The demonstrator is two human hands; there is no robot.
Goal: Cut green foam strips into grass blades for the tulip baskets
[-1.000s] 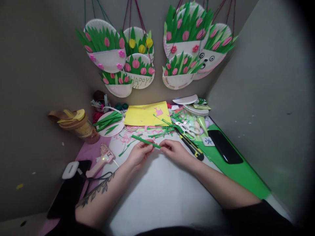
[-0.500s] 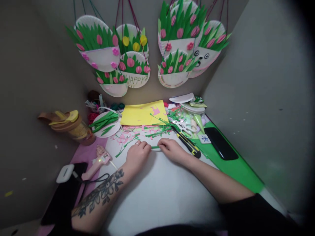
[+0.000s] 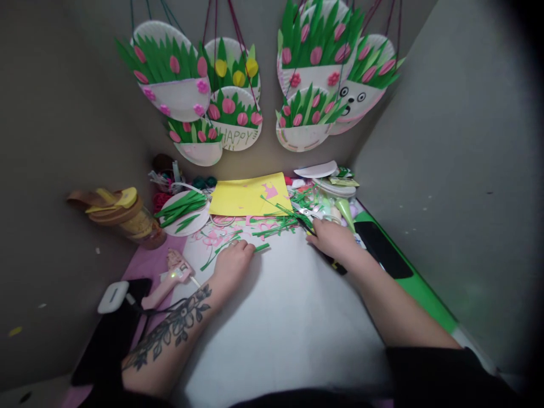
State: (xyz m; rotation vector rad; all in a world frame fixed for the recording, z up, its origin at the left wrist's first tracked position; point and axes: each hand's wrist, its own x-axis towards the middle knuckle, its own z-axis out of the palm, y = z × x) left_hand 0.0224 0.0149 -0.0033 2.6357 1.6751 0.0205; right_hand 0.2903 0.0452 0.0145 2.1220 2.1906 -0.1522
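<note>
A narrow green paper strip (image 3: 262, 247) sticks out to the right from the fingers of my left hand (image 3: 236, 262), which is closed on it low over the white work surface (image 3: 289, 317). My right hand (image 3: 335, 243) lies over the handles of the white-handled scissors (image 3: 304, 211), its fingers curled round them; how firm the hold is stays hidden. Under that same hand runs a black and yellow utility knife (image 3: 339, 266), mostly covered. Green paper scraps (image 3: 276, 226) lie just beyond both hands.
Behind are a yellow sheet (image 3: 242, 195) and a paper plate (image 3: 170, 226) bearing green strips. On the left stand a pink glue gun (image 3: 164, 286), a lidded cup (image 3: 136, 221) and a white case (image 3: 113, 297). A black phone (image 3: 385, 249) lies right. Decorated paper plates (image 3: 174, 99) hang above.
My right hand has let go of the green strip and moved right onto the scissors' handles. The left hand keeps the strip, its free end now tilted slightly up.
</note>
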